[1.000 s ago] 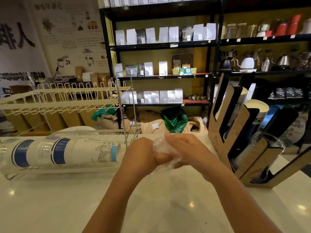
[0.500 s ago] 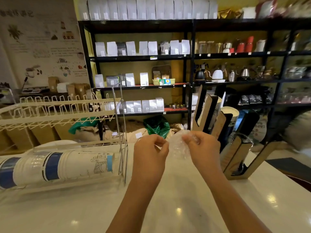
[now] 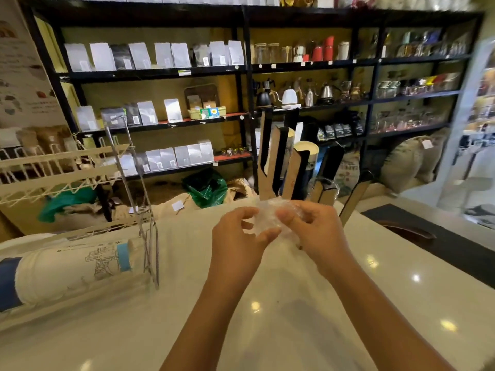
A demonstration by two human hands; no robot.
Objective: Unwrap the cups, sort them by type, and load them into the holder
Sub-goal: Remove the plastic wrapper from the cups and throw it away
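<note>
Head view looks down at a pale glossy counter [image 3: 267,330] where one sleeve of stacked paper cups [image 3: 72,269] lies on its side at the left, its long axis running left to right, the end near a blue band pointing right toward a wire rack [image 3: 139,210]. These cups are cream-white with a line drawing and dark blue bands, wrapped in clear film. Two bare hands are raised over the middle of the counter. Between them sits one crumpled wad of clear plastic wrap [image 3: 267,218]: the left hand [image 3: 238,236] pinches its near side with curled fingers, and the right hand [image 3: 318,228] grips its other side, thumb pressed on top. Behind the hands stands one wooden cup holder [image 3: 289,167] with black-lined slanted slots leaning up and to the right; one slot shows a white-rimmed cup stack [image 3: 308,156], and a lower slot holds clear plastic cups [image 3: 325,183], blurred. Dark shelves [image 3: 241,70] of pouches and kettles fill the background.
</note>
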